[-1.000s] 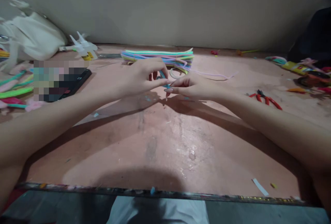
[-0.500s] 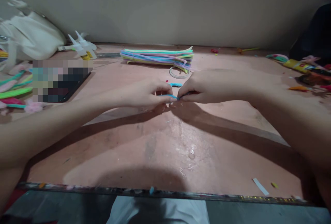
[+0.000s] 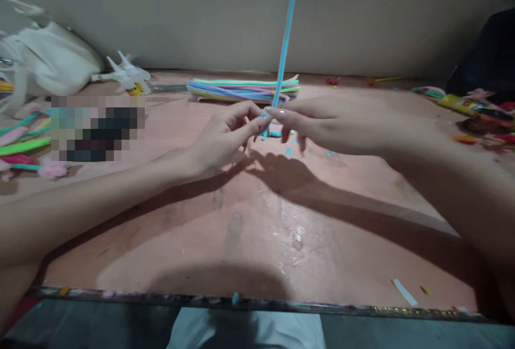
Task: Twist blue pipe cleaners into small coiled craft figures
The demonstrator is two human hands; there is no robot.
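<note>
Pinkish and scuffed, the tabletop (image 3: 177,252) starts at a dark front edge (image 3: 281,304), with pale cloth (image 3: 245,327) below it on the person's lap. Just inside that edge, toward the right, lies a narrow white strip (image 3: 404,292).

Farther in, both hands meet over the table, off its surface. The left hand (image 3: 225,137) pinches the low end of a blue pipe cleaner (image 3: 286,43) between thumb and forefinger, its other fingers curled loosely behind. The right hand (image 3: 322,123) comes palm down from the other side and seems to grip that same low part with its fingertips; the rest of its fingers hang slack. Held only near the bottom, the pipe cleaner stands almost upright, leaning a little right, probably because two grips so close together give fine control at that end. What shape the end has is hidden by the fingers.

Beneath and beyond the right hand are small blue scraps (image 3: 288,152) and a short blue piece (image 3: 276,134). Brightly coloured stems (image 3: 24,146) lie at far left, likely kept aside for elbow room. Behind the hands rests a bundle of pipe cleaners (image 3: 233,89), perhaps set there as an easy supply. Glue bottles (image 3: 135,81) and a white bag (image 3: 56,56) sit back left, before the grey wall (image 3: 181,16).
</note>
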